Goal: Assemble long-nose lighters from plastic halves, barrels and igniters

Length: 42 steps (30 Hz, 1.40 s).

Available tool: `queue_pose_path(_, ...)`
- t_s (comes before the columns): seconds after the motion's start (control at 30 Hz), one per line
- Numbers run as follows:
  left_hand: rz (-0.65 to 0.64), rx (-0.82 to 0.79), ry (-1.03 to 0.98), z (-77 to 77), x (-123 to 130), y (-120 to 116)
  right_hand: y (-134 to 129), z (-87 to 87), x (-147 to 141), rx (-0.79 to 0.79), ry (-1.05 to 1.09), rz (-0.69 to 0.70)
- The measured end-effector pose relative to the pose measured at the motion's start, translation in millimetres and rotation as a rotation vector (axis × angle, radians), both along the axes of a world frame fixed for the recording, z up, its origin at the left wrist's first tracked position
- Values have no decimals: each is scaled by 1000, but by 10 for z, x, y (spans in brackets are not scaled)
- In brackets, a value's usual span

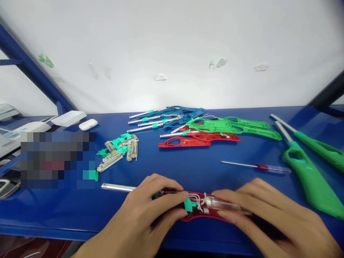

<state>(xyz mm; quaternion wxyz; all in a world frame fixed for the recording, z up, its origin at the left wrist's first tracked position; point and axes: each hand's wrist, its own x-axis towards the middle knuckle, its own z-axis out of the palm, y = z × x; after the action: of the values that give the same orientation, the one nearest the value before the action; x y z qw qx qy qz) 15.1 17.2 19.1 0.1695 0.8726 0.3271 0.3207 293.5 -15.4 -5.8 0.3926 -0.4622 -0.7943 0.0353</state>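
Note:
In the front middle lies a red lighter half-shell (199,217), its inside facing up, with a metal tube (118,187) pointing left. Thumb and fingertips of my left hand (153,206) are closed on a teal trigger (189,205) seated in this shell. White wires (198,200) curl just right of the trigger. My right hand (260,211) grips a clear fuel tank (219,202) at the shell's right part. The fingers of that hand hide the tank's far end and the shell's right end.
Behind my hands lie a screwdriver (271,168), red half-shells (185,142), green half-shells (236,128) and blue lighter parts (185,114). Clear tanks (111,161) with teal triggers are piled left. Closed green lighters (309,172) lie right. A white earbud case (88,124) stands back left.

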Motion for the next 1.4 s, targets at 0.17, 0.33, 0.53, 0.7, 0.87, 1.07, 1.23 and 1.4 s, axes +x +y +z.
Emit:
queue_pose_path(0.17, 12, -14, 17, 1, -3, -16, -4, -19, -5, 20, -1, -27)
queue_pose_path(0.33, 90, 31, 87, 0, 14, -84, 5, -13, -21, -9, 14, -33)
queue_pose_path(0.53, 17, 42, 76, 80, 137, 30, 28, 52, -29, 27, -38, -13)
queue_pose_path(0.7, -27, -57, 79, 160, 278, 154, 32, 114, -36, 95, -94, 5)
queue_pose_path(0.87, -29, -176, 94, 189, 311, 180, 42, 129, -55, 89, -95, -6)
queue_pose_path(1.07, -34, -236, 71, 190, 299, 187, 28, 103, -40, 40, -95, 12)
queue_pose_path(1.23, -12, -262, 63, 190, 342, 171, 21, 98, -36, 36, -106, 7)
queue_pose_path(1.4, 7, -285, 87, 184, 347, 141, 35, 86, -52, 67, -129, -19)
